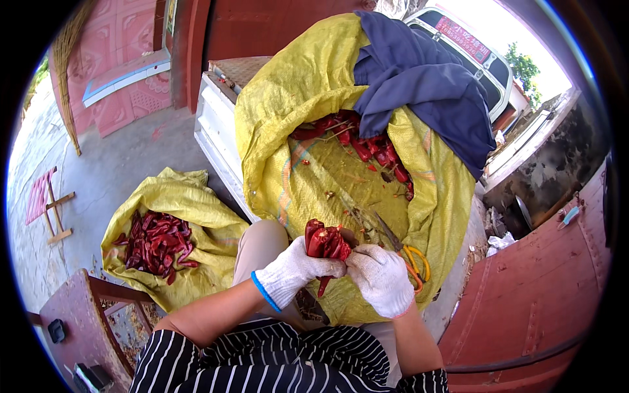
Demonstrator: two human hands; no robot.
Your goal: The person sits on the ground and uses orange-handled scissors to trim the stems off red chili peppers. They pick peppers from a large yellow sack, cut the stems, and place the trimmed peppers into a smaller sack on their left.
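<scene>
My left hand (295,268), in a white glove with a blue cuff, is closed around a bunch of red dried chili peppers (322,243). My right hand (377,278), also gloved, pinches at the bunch's right side; what exactly its fingertips grip is hidden. Beneath both lies a large open yellow woven sack (288,72), with more peppers (367,147) along its back fold and a dark blue cloth (426,92) draped over it. Scissors with orange and yellow handles (414,259) rest on the sack beside my right hand.
A smaller yellow sack (164,183) holding red peppers (157,242) sits at left. A worn wooden chair (82,327) stands at lower left, a folding stool (49,206) farther back. A white vehicle body (213,150) is behind the large sack; red metal panels (511,295) flank my right.
</scene>
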